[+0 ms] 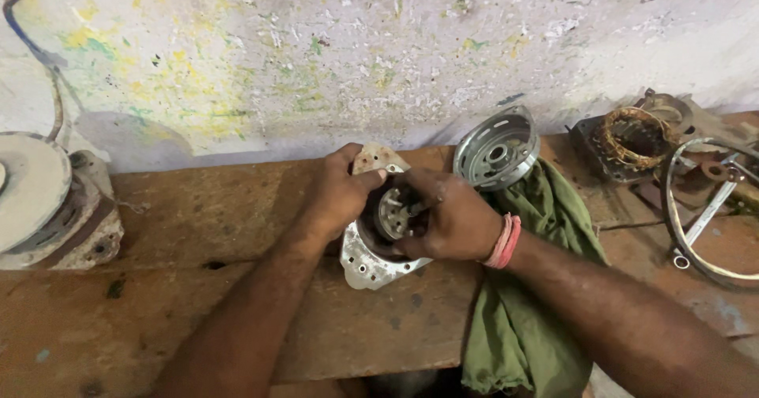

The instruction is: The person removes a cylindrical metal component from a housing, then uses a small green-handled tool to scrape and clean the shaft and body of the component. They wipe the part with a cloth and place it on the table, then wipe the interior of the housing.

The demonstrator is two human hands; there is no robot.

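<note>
While tilted up off the worn brown wooden bench (237, 208), flat silver metal motor end plate (365, 265) steadied by left hand (338, 196) gripping its upper edge; right hand (455, 222) pinching round central hub (393, 212). Green cloth (522, 319) just right of plate, cushioning ribbed grey metal housing (496, 149).

Green cloth (545, 232), round cover (496, 147) (metal)

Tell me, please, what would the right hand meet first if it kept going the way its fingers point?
Most likely the left hand, which grips the far side of the same metal motor housing. The right hand points leftward across it; depth is unclear.
</note>
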